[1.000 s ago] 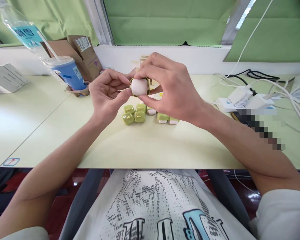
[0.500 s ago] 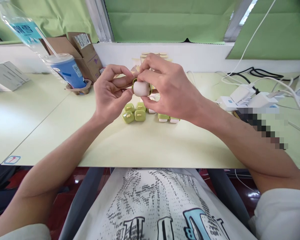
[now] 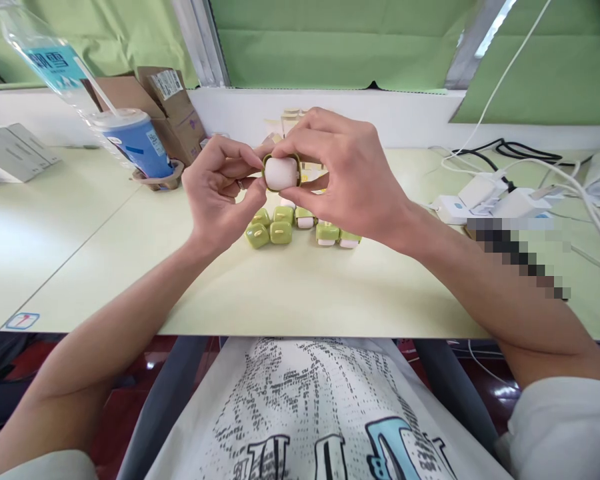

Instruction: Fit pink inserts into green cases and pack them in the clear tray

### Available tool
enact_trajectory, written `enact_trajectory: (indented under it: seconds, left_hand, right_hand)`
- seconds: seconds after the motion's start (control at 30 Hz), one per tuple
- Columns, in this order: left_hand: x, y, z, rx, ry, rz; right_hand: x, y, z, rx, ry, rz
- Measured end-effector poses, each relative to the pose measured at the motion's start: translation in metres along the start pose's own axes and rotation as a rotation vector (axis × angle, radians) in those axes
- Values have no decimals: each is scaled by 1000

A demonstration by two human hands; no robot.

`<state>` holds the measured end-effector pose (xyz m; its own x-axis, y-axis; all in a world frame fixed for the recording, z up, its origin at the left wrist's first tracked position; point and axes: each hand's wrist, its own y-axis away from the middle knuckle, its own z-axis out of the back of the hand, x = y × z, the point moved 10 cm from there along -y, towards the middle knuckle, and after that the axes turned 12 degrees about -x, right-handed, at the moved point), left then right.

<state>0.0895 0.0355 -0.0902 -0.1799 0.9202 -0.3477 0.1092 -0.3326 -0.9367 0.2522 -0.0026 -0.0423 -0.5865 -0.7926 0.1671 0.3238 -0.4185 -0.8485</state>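
Note:
Between both hands, held above the table, is a small rounded white piece with a green rim (image 3: 281, 173). My left hand (image 3: 225, 187) pinches its left side with thumb and index finger. From the other side my right hand (image 3: 340, 173) grips it by the fingertips. Below them on the table sit several glossy green caps (image 3: 281, 233) grouped at the left. Several green-and-white pieces (image 3: 327, 233) stand to the right of these, and one more (image 3: 305, 218) lies just behind. More small pieces behind the hands are partly hidden.
At the back left stand a blue paper cup (image 3: 133, 143) with a straw, a clear plastic bottle (image 3: 55, 67) and an open cardboard box (image 3: 175, 110). White boxes (image 3: 15, 153) are at the far left. A power strip (image 3: 455, 208) with chargers and cables lies on the right.
The held white piece has turned, and its green rim now shows around it. Both hands keep hold; the right hand's fingers have shifted slightly, uncovering a green-and-white piece on the table.

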Motion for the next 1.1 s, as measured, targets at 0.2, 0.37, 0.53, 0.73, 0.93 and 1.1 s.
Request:
enact_trajectory:
  seconds: [0.2,0.37,0.53,0.73,0.93,1.1]
  left_hand:
    - [-5,1,7,-15,-33,-63]
    - [2,2,5,56,38,-118]
    - [-14,0,-1,85,97,-267]
    - [-34,-4,7,-75,-57,-314]
    - [-16,-3,3,-59,-123,-162]
    - [-7,-6,5,-62,-187,-136]
  right_hand:
    - [3,1,4,-36,-52,-9]
    - [0,1,4,-61,-62,-7]
    - [0,0,6,-92,-123,12]
    - [0,-4,11,-47,-342,35]
    - [-11,-1,9,-110,-359,-2]
    - [-8,3,8,-151,-304,29]
